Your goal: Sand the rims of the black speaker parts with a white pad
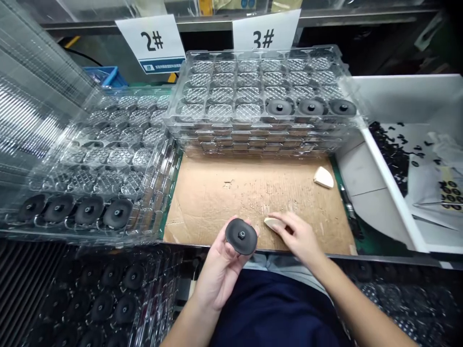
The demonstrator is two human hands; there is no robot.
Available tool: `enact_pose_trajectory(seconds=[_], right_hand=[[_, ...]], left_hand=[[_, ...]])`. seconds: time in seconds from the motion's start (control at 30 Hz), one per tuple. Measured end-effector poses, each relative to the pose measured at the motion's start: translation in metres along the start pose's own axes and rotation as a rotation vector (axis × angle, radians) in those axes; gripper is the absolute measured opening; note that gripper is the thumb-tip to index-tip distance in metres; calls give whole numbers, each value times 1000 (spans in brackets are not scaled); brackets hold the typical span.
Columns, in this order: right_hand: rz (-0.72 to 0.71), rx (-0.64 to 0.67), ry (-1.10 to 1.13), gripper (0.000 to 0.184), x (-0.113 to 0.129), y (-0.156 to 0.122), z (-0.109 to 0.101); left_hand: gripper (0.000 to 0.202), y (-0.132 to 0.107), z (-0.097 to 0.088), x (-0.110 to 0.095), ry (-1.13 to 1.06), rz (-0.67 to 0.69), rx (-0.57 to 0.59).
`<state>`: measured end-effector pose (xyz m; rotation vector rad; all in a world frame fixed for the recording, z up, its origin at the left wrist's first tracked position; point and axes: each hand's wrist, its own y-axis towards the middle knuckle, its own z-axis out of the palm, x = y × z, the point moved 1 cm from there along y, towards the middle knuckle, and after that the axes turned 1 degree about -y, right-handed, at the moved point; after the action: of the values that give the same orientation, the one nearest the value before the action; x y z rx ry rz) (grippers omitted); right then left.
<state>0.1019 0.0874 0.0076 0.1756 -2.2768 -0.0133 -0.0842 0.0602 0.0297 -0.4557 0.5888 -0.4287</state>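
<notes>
Left hand [219, 270] pinches a likely light, stiff disc [239, 237] by its rim, probably the best hold; right hand [299, 237] pinches a wedge [273, 222].

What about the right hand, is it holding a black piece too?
No, the right hand holds a white piece; the left hand has the black piece.

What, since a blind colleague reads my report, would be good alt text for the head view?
A person's left hand holds a dark oval part while the right hand holds a small pale piece over a cardboard sheet. Clear trays stand behind and to the left, some holding similar dark parts.
</notes>
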Motion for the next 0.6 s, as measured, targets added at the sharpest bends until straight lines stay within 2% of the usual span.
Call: enact_pose_trajectory(seconds=[0.1, 0.17, 0.2, 0.27, 0.33, 0.37, 0.43, 0.5, 0.6], right_hand=[[-81, -28, 75, 23, 47, 11, -18], [-241, -54, 146, 26, 79, 12, -26], [-286, -19, 181, 26, 92, 11, -28], [-320, 142, 218, 24, 108, 10, -29], [-309, 243, 213, 23, 112, 11, -27], [-317, 199, 187, 23, 112, 11, -27], [-359, 23, 135, 25, 110, 11, -26], [-402, -29, 153, 26, 109, 7, -26], [-394, 130, 243, 22, 109, 0, -26]], left_hand=[[62, 2, 9, 2, 50, 11, 16], [61, 1, 14, 1, 87, 9, 25], [60, 0, 16, 0, 107, 10, 22], [59, -2, 20, -3, 135, 26, -3], [57, -4, 23, -5, 162, 48, -15], [56, -5, 24, -5, 172, 49, -3], [53, -6, 27, -5, 179, 28, 49], [55, -8, 27, -7, 169, 24, 87], [61, -8, 25, -9, 163, 42, 59]])
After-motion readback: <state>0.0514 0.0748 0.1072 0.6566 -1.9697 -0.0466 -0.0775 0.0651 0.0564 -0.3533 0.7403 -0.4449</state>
